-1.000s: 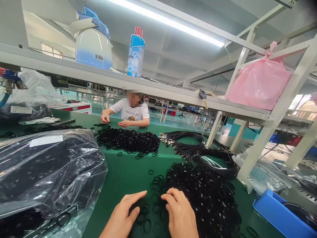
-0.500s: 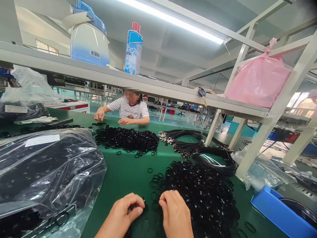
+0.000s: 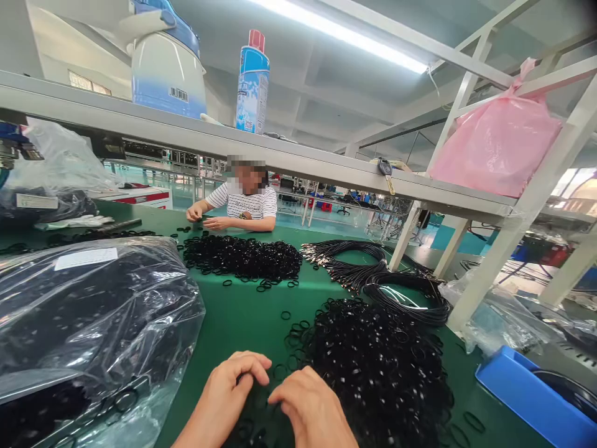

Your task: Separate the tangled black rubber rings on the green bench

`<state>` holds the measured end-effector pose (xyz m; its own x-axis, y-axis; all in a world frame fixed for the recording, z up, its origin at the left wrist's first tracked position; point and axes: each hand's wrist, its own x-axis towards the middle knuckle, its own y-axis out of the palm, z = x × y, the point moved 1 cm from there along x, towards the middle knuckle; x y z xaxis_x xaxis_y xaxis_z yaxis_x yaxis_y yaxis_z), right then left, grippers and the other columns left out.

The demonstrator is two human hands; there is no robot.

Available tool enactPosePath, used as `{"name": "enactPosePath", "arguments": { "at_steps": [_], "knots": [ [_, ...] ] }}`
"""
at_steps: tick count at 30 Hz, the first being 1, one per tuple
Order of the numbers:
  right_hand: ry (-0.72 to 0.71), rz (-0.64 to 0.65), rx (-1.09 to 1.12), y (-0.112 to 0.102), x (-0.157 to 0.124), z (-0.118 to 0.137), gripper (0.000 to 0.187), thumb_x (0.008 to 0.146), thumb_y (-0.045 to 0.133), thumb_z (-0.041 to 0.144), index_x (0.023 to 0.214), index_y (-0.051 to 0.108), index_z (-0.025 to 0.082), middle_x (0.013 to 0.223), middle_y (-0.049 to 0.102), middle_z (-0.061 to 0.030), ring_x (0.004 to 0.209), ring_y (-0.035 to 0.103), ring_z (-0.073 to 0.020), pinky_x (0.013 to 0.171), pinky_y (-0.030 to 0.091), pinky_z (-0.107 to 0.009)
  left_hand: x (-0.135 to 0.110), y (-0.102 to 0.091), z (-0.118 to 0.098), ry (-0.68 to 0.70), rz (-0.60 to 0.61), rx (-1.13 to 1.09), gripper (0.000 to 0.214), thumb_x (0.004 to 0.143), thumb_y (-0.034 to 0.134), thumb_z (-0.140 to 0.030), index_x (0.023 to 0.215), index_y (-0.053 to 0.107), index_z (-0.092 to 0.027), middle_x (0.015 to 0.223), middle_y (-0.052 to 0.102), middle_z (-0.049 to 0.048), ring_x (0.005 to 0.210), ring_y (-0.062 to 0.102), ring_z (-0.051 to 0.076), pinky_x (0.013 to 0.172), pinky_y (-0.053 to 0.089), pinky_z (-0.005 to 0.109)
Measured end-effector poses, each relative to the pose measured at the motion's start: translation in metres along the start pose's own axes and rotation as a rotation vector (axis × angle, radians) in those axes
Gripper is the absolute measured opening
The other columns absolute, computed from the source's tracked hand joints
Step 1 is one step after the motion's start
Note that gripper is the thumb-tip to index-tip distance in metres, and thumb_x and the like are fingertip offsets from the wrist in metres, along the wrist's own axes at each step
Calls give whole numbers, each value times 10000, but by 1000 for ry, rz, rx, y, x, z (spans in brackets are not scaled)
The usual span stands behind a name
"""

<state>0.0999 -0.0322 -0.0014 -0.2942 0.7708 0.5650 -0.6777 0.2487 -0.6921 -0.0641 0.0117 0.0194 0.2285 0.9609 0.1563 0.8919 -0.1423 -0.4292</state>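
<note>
the left hand (image 3: 228, 389) curls loosely above the green surface (image 3: 247, 311), its thumb and fingers apart. the right hand (image 3: 312, 407) bends in toward it; whether its fingers grip anything, i cannot tell. a big heap of black rings (image 3: 377, 373) lies on the surface just beside the right hand, between it and a blue bin (image 3: 517, 382).

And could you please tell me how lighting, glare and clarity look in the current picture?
In the head view, a tube light glows bright overhead; in that view, glare streaks the clear plastic bag and white glints speckle the near pile of black rings; also there, pixel blocks cover the face of the person opposite.
</note>
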Motion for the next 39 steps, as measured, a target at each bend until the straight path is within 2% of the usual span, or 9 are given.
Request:
{"name": "enactPosePath", "arguments": {
  "at_steps": [6, 11, 16, 22, 26, 31, 33, 36, 39],
  "knots": [
    [30, 177, -149, 30, -7, 1, 71, 773, 687, 267, 769, 677, 337, 764, 650, 37, 752, 580, -177, 681, 431, -270, 4, -5, 3, -11, -48, -43, 204, 696, 435, -194, 640, 630, -208, 883, 712, 39, 927, 628, 241, 858, 428, 335],
    [211, 123, -71, -16, 5, -7, 286, 750, 553, 23, 831, 665, 274, 791, 679, 27, 775, 605, -177, 709, 431, -261, 1, -14, -6, -48, 204, 43, 211, 776, 488, -276, 799, 684, -200, 774, 670, -8, 753, 573, 194, 677, 408, 253],
    [432, 37, 223, -42, 10, -10, 274, 761, 517, 72, 843, 688, 269, 779, 684, 26, 733, 630, -176, 669, 456, -252, -3, -25, -15, -60, 343, 46, 272, 816, 550, -381, 1019, 667, -242, 950, 663, -12, 793, 524, 178, 676, 382, 228],
    [497, 72, 494, -26, 13, -10, 252, 701, 544, 81, 856, 694, 211, 716, 674, 2, 645, 630, -162, 581, 448, -222, -5, 4, -12, -2, 359, -61, 270, 778, 617, -367, 994, 675, -215, 874, 663, 4, 767, 532, 170, 619, 377, 213],
    [517, 80, 405, -27, 11, -11, 287, 652, 574, 62, 844, 705, 231, 690, 659, 18, 621, 600, -150, 553, 418, -210, -5, 17, -8, -58, 278, -123, 191, 768, 610, -337, 786, 677, -158, 678, 611, -7, 646, 520, 151, 574, 369, 217],
    [262, -95, -131, -37, 7, -11, 625, 613, 478, -45, 1089, 635, 327, 1063, 644, -33, 871, 608, -227, 713, 478, -309, -3, 7, -6, -58, 113, -166, 194, 798, 573, -347, 745, 642, -174, 641, 540, -31, 626, 486, 143, 586, 388, 220],
    [116, -46, -246, -28, 3, -9, 695, 548, 482, -61, 1081, 626, 361, 1168, 587, -17, 931, 580, -238, 722, 477, -311, -2, 3, -5, -55, 79, -192, 205, 807, 562, -358, 745, 635, -177, 651, 539, -30, 633, 485, 145, 587, 397, 220],
    [-40, 99, -183, -6, -4, -7, 493, 531, 538, -30, 811, 670, 354, 900, 637, 43, 773, 578, -185, 619, 442, -244, -2, 1, -5, -53, 72, -190, 197, 797, 579, -358, 748, 641, -178, 641, 547, -34, 627, 489, 145, 585, 397, 220],
    [49, 104, -36, 3, -4, -7, 317, 604, 544, -8, 669, 636, 288, 712, 634, 55, 694, 574, -155, 613, 416, -230, -4, 1, -8, -51, 132, -187, 200, 800, 590, -366, 793, 665, -181, 673, 607, -24, 661, 530, 150, 609, 411, 221]
  ]
}}
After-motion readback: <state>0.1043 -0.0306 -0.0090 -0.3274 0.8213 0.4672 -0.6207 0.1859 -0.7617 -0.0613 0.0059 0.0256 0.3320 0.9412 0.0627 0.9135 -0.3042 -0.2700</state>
